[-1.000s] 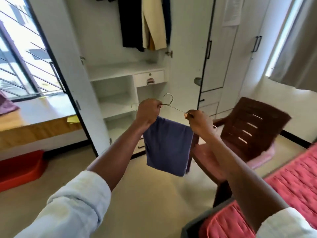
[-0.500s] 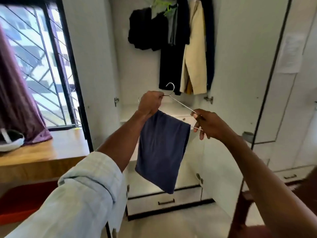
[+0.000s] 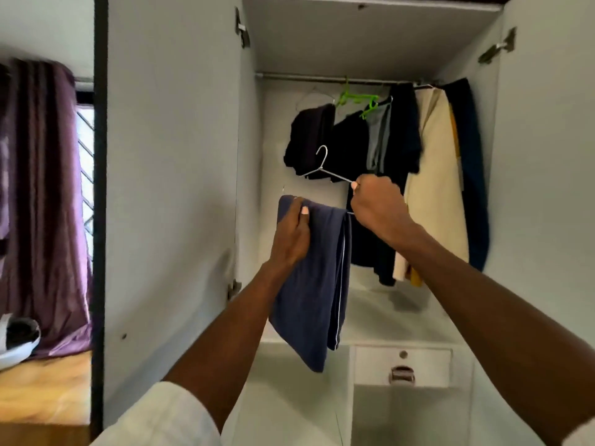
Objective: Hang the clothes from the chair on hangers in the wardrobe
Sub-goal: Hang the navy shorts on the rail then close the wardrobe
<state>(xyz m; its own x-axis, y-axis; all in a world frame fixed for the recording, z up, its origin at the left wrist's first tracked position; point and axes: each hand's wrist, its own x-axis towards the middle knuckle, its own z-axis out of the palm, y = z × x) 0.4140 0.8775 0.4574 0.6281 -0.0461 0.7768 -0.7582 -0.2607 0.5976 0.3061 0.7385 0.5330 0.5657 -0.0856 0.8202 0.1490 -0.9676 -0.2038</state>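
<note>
I am pinching the folded navy garment [image 3: 312, 278] on the hanger's bar with my left hand [image 3: 291, 235], gripping the wire hanger [image 3: 325, 170] with my right hand [image 3: 378, 206]; I should be keeping it level, lifting its hook toward the rail [image 3: 309, 78] at twelve o'clock.

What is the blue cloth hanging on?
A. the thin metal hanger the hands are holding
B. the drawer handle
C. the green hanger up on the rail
A: the blue cloth is draped over the bottom bar of the metal hanger, gripped by the right hand below the rail.
</note>
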